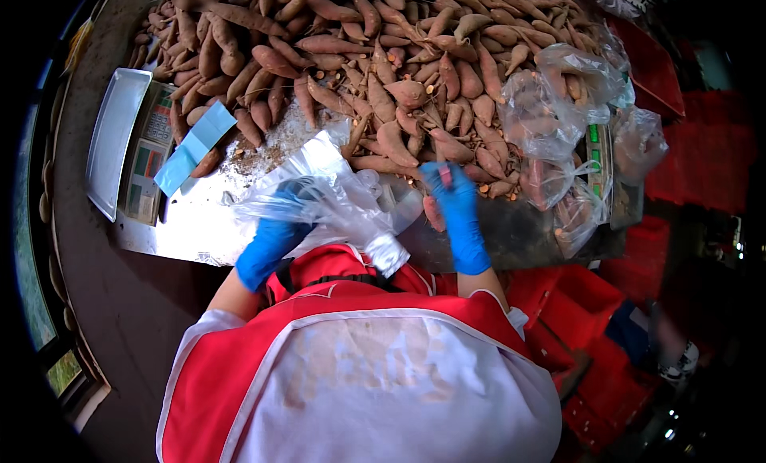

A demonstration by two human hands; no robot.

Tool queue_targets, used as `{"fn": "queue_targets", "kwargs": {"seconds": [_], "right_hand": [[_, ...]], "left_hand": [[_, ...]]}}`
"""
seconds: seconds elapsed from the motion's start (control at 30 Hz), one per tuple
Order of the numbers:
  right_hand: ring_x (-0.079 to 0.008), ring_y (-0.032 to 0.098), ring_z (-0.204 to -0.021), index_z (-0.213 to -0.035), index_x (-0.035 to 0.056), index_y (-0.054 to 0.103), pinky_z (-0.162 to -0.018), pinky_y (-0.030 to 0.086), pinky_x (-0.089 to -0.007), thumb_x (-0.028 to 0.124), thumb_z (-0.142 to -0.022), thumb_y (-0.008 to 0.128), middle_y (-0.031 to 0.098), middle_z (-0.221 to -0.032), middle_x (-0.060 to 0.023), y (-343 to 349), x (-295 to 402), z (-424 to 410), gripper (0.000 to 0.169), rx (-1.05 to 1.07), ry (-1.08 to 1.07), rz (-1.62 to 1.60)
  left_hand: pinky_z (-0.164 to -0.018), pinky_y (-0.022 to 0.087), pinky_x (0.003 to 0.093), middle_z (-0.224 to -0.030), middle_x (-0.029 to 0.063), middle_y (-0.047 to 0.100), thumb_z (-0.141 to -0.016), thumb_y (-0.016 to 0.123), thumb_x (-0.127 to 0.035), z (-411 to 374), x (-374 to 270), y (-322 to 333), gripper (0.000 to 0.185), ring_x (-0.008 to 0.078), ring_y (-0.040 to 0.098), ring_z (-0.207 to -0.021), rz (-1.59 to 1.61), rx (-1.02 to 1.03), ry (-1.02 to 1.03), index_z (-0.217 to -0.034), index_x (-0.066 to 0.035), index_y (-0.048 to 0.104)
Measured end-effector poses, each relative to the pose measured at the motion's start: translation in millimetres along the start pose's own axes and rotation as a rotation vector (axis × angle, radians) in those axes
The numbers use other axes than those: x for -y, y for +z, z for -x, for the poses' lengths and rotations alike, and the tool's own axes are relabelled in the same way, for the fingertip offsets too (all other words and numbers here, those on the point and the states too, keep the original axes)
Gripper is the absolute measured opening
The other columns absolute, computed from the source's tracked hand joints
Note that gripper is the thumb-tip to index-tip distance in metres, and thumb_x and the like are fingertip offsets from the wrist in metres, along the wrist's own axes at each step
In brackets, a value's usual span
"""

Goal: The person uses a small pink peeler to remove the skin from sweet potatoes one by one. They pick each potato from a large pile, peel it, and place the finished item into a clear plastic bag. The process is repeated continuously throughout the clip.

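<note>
My left hand [281, 224], in a blue glove, is partly covered by a clear plastic bag [341, 194], which it grips near the table's front edge. My right hand [452, 194], also in a blue glove, is at the near edge of the sweet potato pile [395, 98]. A small reddish piece [445, 176] shows at its fingers; whether it is gripped is unclear. Just below those fingers lies a sweet potato [433, 214]. Several roots around the pile have cut orange ends, and small orange slices lie among them.
A scale with a metal tray [116, 146] stands at the left, beside blue paper slips [197, 146]. Filled plastic bags [538, 119] sit at the right around a second scale with green displays [593, 158]. Red crates [580, 307] stand below the table's right side, near another person's shoe [679, 361].
</note>
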State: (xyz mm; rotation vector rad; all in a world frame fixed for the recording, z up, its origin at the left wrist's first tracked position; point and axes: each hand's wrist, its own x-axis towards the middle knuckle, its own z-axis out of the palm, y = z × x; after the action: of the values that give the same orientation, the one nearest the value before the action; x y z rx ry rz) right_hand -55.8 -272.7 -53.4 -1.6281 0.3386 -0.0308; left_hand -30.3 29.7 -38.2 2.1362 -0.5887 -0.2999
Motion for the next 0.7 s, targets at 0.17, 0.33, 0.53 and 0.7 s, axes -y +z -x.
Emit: {"fn": "queue_targets", "kwargs": {"seconds": [0.17,0.33,0.53,0.7], "right_hand": [[-0.026,0.054,-0.086,-0.1,0.0016,0.052,-0.075,0.046,-0.0341,0.011,-0.076,0.067,0.049,-0.099,-0.0118,-30,22,-34,0.031,-0.191,-0.325,0.82],[-0.0198,0.054,-0.083,-0.105,0.0001,0.052,-0.069,0.045,-0.0322,0.022,-0.073,0.071,0.052,-0.101,-0.0079,-34,8,-48,0.043,-0.175,-0.231,0.158],[-0.0132,0.051,-0.083,-0.12,0.001,0.047,-0.073,0.043,-0.0265,0.029,-0.075,0.069,0.054,-0.095,-0.0001,-2,71,-15,0.057,0.054,0.074,-0.505],[-0.0129,0.051,-0.078,-0.109,0.0028,0.054,-0.073,0.042,-0.0259,0.02,-0.079,0.066,0.055,-0.09,0.0002,16,76,1,0.036,0.174,-0.12,-0.118]], "left_hand": [[-0.066,0.047,0.0369,-0.08,0.0163,0.061,-0.076,0.062,-0.015,-10,-50,-66,0.018,0.0331,0.058,-0.073,-0.256,0.228,0.122,-0.089,-0.003,0.064],[-0.063,0.046,0.0313,-0.078,0.0127,0.063,-0.084,0.056,-0.02,-39,-83,-113,0.024,0.0244,0.06,-0.069,0.551,0.401,0.136,-0.082,0.002,0.062],[-0.09,0.039,0.0316,-0.109,0.0136,0.056,-0.084,0.055,-0.021,-90,-100,-24,0.042,0.0211,0.054,-0.1,0.776,0.141,0.069,-0.119,0.001,0.045],[-0.087,0.04,0.0252,-0.113,0.0074,0.051,-0.084,0.061,-0.018,-99,-90,32,0.065,0.0126,0.049,-0.098,0.745,0.363,-0.148,-0.136,-0.003,0.025]]}}
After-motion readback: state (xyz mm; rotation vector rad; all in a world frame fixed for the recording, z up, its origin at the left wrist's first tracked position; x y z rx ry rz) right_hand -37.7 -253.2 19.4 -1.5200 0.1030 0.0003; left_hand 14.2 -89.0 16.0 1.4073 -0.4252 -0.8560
